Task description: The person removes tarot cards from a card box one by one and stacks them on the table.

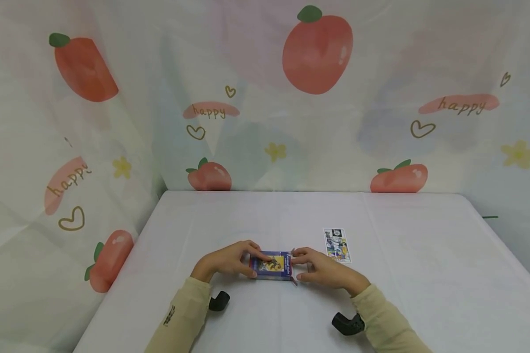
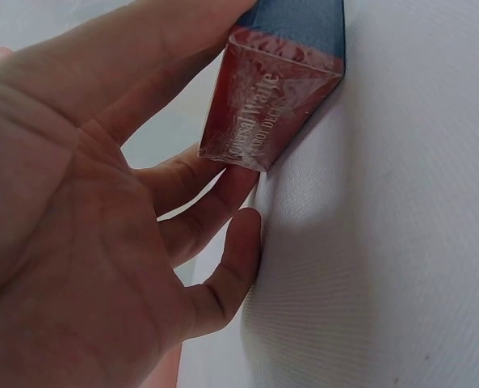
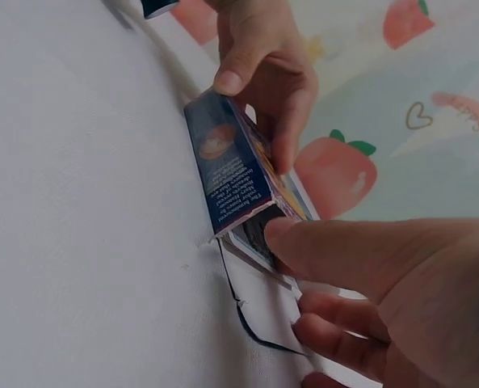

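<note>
A blue and purple tarot deck box (image 1: 271,266) lies flat on the white table, a yellow picture on its top. My left hand (image 1: 231,260) grips its left part, with the thumb at the near side and a finger over the top. In the left wrist view the box's red end (image 2: 251,105) sits beside the palm. At the opposite, opened end is my right hand (image 1: 324,268), its thumb (image 3: 328,250) touching the opening and its fingers near the white flap (image 3: 259,299). How much of the deck is inside cannot be seen.
A single tarot card (image 1: 337,245) lies face up on the table (image 1: 424,255), just beyond my right hand. Black bent pieces (image 1: 348,323) sit by both wrists. A cloth wall (image 1: 256,59) printed with fruit stands behind the table, and another runs along the left.
</note>
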### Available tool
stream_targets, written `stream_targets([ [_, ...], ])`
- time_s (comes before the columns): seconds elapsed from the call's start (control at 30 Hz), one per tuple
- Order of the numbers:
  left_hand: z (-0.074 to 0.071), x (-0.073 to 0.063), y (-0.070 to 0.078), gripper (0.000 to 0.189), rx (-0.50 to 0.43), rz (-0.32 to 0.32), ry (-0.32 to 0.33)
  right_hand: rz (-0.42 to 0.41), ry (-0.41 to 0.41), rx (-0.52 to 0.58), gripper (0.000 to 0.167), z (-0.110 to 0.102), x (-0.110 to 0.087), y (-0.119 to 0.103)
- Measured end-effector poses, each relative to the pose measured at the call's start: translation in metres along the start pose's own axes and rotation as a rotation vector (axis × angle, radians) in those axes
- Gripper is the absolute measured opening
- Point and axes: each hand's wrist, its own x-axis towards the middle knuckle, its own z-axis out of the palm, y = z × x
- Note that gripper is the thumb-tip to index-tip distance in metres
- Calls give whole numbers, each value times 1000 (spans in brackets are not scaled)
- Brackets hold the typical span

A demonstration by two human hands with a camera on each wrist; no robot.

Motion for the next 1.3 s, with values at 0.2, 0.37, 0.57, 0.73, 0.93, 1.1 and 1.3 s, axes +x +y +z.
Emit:
stream_targets([
  [0.2,1,-1,0,46,-5,9,0,-1,29,-122,37,2,2,-3],
  [0.37,0,-1,0,46,-5,20,2,-3,77,-150,37,3,3,-3],
  [0.57,1,0,0,46,-5,16,4,8,101,-160,40,5,3,-3],
  [0.73,1,0,-1,46,-11,10,3,-2,115,-157,40,6,4,-2],
  [0.93,1,0,-2,45,-14,13,3,-9,125,-157,39,7,4,-1],
  [1.1,1,0,0,45,-11,6,5,-9,137,-171,38,8,5,-1],
  [1.3,0,-2,2,45,-15,1,4,-18,151,-185,37,9,5,-2],
])
